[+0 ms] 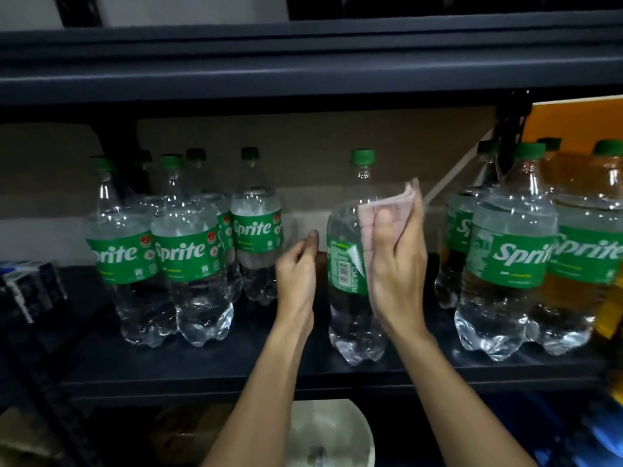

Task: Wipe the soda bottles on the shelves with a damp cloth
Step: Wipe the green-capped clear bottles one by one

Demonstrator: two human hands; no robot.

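Dark metal shelf (236,369) straight ahead of me, dim light, Sprite bottles lined up along it, and the one I'm on is the middle bottle (347,274), standing upright on its own in the gap, long axis vertical, green cap at the top. My right hand (397,264) is on its right side, thumb and fingers pinching the pink cloth (371,227) and laying it against the shoulder and the upper edge of the label. My left hand (296,267) sits just beside the bottle's left flank, fingers loosely curled, holding nothing; I can't quite tell if a fingertip touches the plastic. So the bottle stands between my two hands, right hand the nearer and the one in contact. I'd judge the coming stroke runs down along that vertical axis, and a one-sided push from the right could tip or slide the bottle leftward, so the left hand wants to steady it first. The left cluster of bottles (188,257) stands apart from it, the right cluster of bottles (505,257) likewise, leaving room to turn it.
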